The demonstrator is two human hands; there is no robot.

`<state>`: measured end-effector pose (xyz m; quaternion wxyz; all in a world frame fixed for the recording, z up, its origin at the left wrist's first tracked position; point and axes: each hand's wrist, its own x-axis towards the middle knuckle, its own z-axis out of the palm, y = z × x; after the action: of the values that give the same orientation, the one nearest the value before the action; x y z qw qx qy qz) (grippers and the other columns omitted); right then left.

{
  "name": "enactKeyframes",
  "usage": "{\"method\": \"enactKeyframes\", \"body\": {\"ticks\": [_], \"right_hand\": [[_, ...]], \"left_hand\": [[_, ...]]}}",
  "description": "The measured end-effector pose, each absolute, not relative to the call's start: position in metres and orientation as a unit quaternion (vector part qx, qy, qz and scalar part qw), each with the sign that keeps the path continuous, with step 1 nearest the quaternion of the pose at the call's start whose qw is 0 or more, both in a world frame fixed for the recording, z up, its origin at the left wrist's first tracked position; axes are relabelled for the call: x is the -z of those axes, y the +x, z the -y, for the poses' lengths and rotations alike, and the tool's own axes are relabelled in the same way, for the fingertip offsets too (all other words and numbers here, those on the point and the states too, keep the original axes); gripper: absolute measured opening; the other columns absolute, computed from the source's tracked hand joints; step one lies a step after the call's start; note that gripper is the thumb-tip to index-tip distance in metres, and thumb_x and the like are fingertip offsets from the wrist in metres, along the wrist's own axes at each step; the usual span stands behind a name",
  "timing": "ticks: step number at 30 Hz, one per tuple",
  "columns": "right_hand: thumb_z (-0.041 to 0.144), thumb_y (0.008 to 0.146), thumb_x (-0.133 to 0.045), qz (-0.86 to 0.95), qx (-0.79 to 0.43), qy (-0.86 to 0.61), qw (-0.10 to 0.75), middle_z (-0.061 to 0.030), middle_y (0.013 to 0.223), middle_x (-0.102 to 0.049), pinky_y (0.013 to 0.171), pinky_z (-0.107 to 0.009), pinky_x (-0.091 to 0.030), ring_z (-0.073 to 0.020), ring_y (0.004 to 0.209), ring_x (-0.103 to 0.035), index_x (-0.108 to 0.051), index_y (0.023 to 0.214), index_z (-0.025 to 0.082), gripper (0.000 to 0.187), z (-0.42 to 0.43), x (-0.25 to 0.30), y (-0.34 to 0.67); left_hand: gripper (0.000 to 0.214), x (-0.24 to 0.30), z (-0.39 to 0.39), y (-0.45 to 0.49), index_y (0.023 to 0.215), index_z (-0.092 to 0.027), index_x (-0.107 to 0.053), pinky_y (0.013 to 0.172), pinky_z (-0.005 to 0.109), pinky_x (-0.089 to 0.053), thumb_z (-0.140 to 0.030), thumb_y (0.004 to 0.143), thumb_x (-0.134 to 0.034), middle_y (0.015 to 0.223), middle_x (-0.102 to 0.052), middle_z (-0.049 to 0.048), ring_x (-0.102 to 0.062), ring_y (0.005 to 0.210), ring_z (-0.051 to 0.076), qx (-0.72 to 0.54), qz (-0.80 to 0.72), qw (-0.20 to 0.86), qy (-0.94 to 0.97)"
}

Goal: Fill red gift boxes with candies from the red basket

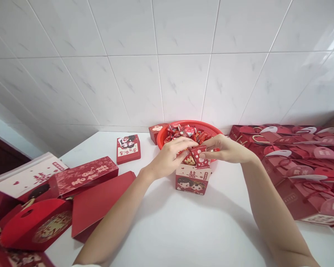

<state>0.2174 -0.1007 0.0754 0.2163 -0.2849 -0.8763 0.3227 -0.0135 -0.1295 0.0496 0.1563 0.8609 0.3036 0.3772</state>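
Observation:
A small red-and-white gift box with cartoon faces stands upright on the white table, its top under my hands. My right hand is closed, pinching a red candy packet with white dots over the box's opening. From the left, my left hand curls its fingers over the same opening. Its thumb presses by a gold-and-red candy packet at the box's mouth. The inside of the box is hidden. Right behind the hands sits a red plastic basket with wrapped candies in it.
Rows of red gift boxes with cord handles crowd the right side. More red boxes lie at the left, near my left forearm. A flat red box and a small red box stand toward the tiled wall.

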Motion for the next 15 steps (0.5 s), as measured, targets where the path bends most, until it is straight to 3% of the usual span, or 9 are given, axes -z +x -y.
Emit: {"method": "enactKeyframes", "body": {"ticks": [15], "right_hand": [[0.048, 0.089, -0.06, 0.872, -0.326, -0.296, 0.213, 0.0009, 0.064, -0.052, 0.052, -0.024, -0.034, -0.0098, 0.059, -0.041, -0.066, 0.076, 0.013, 0.038, 0.0999, -0.0756, 0.2195]], "left_hand": [[0.04, -0.0489, 0.1294, -0.0109, 0.123, -0.022, -0.064, 0.098, 0.037, -0.052, -0.012, 0.096, -0.036, 0.125, -0.066, 0.0066, -0.062, 0.113, 0.019, -0.399, -0.301, 0.235, 0.834]]}}
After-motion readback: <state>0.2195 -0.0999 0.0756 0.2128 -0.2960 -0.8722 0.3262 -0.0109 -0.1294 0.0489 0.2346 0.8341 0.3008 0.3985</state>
